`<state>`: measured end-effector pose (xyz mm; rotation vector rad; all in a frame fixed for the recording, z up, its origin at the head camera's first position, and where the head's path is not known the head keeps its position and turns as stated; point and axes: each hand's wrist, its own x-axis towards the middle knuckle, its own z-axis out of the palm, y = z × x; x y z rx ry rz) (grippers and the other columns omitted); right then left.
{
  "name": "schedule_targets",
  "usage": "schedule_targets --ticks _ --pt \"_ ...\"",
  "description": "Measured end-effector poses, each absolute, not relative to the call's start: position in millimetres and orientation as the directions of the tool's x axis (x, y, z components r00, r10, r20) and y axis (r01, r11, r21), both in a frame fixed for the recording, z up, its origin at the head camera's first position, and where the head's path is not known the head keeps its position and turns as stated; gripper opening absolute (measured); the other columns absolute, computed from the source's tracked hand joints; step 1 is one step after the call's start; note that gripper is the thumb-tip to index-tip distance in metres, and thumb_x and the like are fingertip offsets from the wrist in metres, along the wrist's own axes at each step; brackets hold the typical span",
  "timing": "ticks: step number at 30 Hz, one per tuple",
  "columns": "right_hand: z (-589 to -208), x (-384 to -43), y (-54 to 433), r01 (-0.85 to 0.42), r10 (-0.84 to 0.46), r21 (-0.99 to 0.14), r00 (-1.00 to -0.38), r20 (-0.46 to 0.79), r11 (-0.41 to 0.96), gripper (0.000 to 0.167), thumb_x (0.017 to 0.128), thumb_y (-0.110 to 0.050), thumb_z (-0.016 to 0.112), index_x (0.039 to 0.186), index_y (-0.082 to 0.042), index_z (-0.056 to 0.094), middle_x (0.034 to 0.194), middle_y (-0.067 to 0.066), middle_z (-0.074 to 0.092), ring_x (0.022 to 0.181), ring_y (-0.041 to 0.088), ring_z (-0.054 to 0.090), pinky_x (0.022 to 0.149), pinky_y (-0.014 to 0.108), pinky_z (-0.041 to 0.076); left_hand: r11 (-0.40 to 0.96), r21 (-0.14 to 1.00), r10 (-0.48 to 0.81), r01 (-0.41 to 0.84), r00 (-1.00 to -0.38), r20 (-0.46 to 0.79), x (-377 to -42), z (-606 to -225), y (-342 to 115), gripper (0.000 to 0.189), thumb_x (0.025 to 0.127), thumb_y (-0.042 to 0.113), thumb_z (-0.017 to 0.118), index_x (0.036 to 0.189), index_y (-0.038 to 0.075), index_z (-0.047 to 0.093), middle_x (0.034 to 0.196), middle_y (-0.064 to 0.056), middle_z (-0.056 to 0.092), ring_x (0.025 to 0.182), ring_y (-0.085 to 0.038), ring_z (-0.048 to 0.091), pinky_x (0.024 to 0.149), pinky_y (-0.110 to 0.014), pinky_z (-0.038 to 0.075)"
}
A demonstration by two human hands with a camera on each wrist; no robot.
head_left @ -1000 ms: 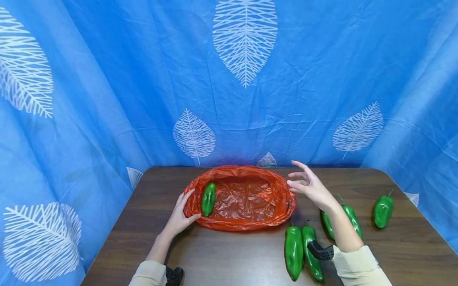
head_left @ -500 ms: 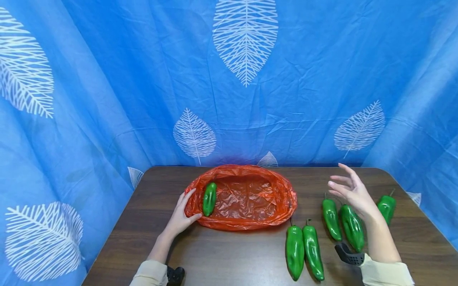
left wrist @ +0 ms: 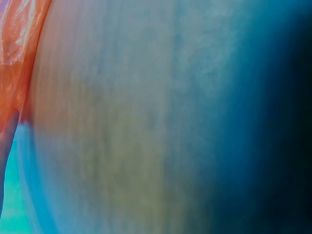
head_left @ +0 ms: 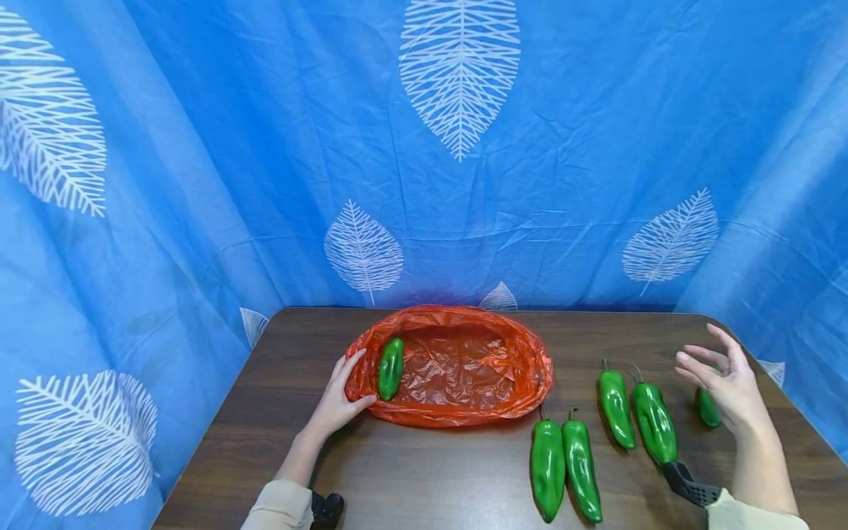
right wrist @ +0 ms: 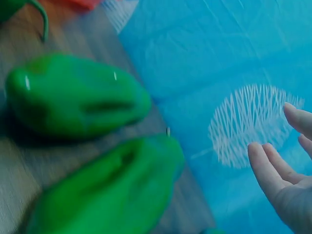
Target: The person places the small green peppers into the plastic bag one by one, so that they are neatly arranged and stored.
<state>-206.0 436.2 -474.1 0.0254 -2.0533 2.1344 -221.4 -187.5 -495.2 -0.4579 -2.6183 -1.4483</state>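
A red plastic bag (head_left: 457, 418), its mouth spread wide, sits at the back middle of the table with one green pepper (head_left: 391, 369) inside at its left end. My left hand (head_left: 336, 401) rests against the bag's left rim, thumb and fingers spread along it; the left wrist view catches the thumb (left wrist: 7, 146) at the red plastic (left wrist: 17, 63). Over at the right, my right hand (head_left: 729, 379) hovers with fingers apart and nothing between them. It partly hides a green pepper (head_left: 709, 408) in the head view.
Two green peppers (head_left: 617, 408) (head_left: 655, 423) lie between the bag and my right hand, large in the right wrist view. Another pair (head_left: 548, 470) (head_left: 582, 471) lies nearer the front. Behind the wooden table (head_left: 424, 478) hangs a blue leaf-patterned curtain (head_left: 570, 184).
My right hand has moved right, from beside the bag's right end, past two peppers, to the far-right one. My left hand has stayed at the bag's left rim.
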Motion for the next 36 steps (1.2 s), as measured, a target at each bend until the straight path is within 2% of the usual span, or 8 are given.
schedule_targets --ticks 7,10,13,19,23,29,33,36 --pt "-466 -180 443 -0.131 0.268 -0.989 -0.957 0.106 -0.075 0.085 0.084 0.000 0.061 0.146 -0.029 0.011 0.095 -0.014 0.056 0.071 0.006 0.065 0.059 0.020 0.053 0.502 0.807 0.211 0.311 -0.949 0.235 -222 -496 -187 0.081 0.071 0.017 0.077 0.140 0.014 0.034 0.143 -0.019 0.023 0.130 -0.041 0.023 0.099 -0.062 0.025" --pt "-471 -175 451 -0.056 0.364 -0.996 -0.928 0.079 0.074 0.086 0.084 -0.008 0.063 0.146 -0.033 0.009 0.092 -0.023 0.053 0.065 -0.001 0.063 0.054 0.015 0.050 0.503 0.808 0.211 0.307 -0.950 0.230 -222 -496 -187 0.082 0.071 0.017 0.077 0.141 0.015 0.034 0.143 -0.018 0.023 0.130 -0.040 0.024 0.099 -0.062 0.025" --pt "-487 -177 468 -0.001 0.453 -0.991 -0.889 0.061 0.132 0.086 0.082 -0.010 0.066 0.145 -0.034 0.012 0.093 -0.026 0.051 0.061 -0.004 0.061 0.052 0.012 0.046 0.507 0.803 0.214 0.312 -0.949 0.233 -223 -497 -187 0.082 0.072 0.018 0.077 0.141 0.014 0.033 0.142 -0.018 0.024 0.130 -0.041 0.025 0.098 -0.062 0.026" --pt "-511 -177 488 0.027 0.555 -1.000 -0.832 -0.021 0.002 0.094 0.077 -0.006 0.072 0.145 -0.035 0.014 0.093 -0.020 0.048 0.062 -0.007 0.058 0.049 0.012 0.046 0.511 0.803 0.207 0.306 -0.951 0.230 -221 -497 -186 0.081 0.072 0.019 0.076 0.140 0.015 0.033 0.142 -0.019 0.024 0.129 -0.042 0.026 0.097 -0.063 0.027" --pt "-506 -168 481 0.078 0.561 -0.997 -0.826 -0.053 0.020 0.094 0.078 -0.009 0.071 0.145 -0.035 0.011 0.092 -0.023 0.046 0.061 -0.009 0.056 0.049 0.011 0.045 0.511 0.804 0.204 0.304 -0.952 0.230 -221 -496 -186 0.081 0.071 0.018 0.076 0.140 0.015 0.034 0.142 -0.019 0.024 0.129 -0.041 0.026 0.097 -0.063 0.028" --pt "-498 -159 465 0.111 0.524 -0.994 -0.846 -0.097 -0.004 0.094 0.078 -0.011 0.071 0.146 -0.035 0.010 0.095 -0.020 0.040 0.061 -0.009 0.054 0.053 0.009 0.046 0.503 0.806 0.202 0.312 -0.949 0.242 -221 -496 -185 0.081 0.071 0.017 0.077 0.140 0.013 0.035 0.142 -0.019 0.025 0.129 -0.041 0.026 0.098 -0.062 0.027" --pt "-500 -159 462 0.192 0.487 -0.981 -0.859 -0.157 0.022 0.095 0.077 -0.020 0.072 0.144 -0.041 0.009 0.095 -0.018 0.038 0.060 -0.008 0.054 0.053 0.012 0.047 0.504 0.788 0.213 0.354 -0.935 0.284 -222 -498 -185 0.081 0.070 0.018 0.077 0.139 0.010 0.035 0.140 -0.021 0.027 0.127 -0.042 0.028 0.097 -0.062 0.028" --pt "-503 -161 463 0.264 0.491 -0.958 -0.853 -0.177 0.113 0.093 0.078 -0.029 0.071 0.143 -0.044 0.006 0.097 -0.016 0.038 0.060 -0.010 0.052 0.052 0.014 0.047 0.509 0.768 0.221 0.389 -0.921 0.320 -223 -500 -186 0.081 0.070 0.019 0.078 0.138 0.008 0.036 0.139 -0.022 0.028 0.126 -0.042 0.030 0.097 -0.061 0.029"
